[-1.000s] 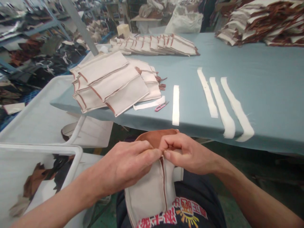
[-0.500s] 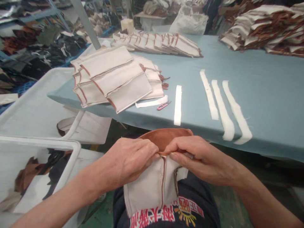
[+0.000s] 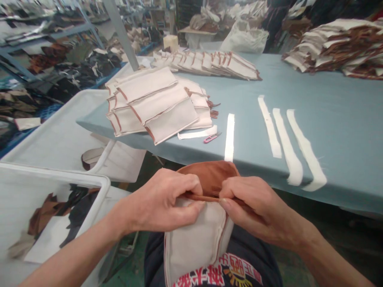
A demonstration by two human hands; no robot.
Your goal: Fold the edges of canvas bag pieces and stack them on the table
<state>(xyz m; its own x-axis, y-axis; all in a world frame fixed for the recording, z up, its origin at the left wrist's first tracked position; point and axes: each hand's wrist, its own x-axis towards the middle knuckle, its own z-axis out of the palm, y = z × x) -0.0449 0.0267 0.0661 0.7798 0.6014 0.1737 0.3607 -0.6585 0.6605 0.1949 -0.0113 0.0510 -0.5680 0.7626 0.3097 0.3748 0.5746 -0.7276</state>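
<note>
A leather piece, off-white on the outside and brown inside, hangs over my lap with its brown opening facing up. It looks like a sewn bag or pouch. Its front brown edge is pinched by my left hand, thumb in front and fingers behind. Close beside it, my right hand pinches the same edge, thumb and fingers closed. A short stretch of folded brown rim shows between the two thumbs. Seams run down the off-white side below my hands.
Ahead is a table with a blue-green cover. On it lie stacked off-white pieces, white strips, pink thread snips and a brown-and-white pile. White bins stand at the left.
My hands have shifted along the leather rim, and the seam that lay between them is now farther right. My left thumb has come round to the front. The view has tilted slightly.
</note>
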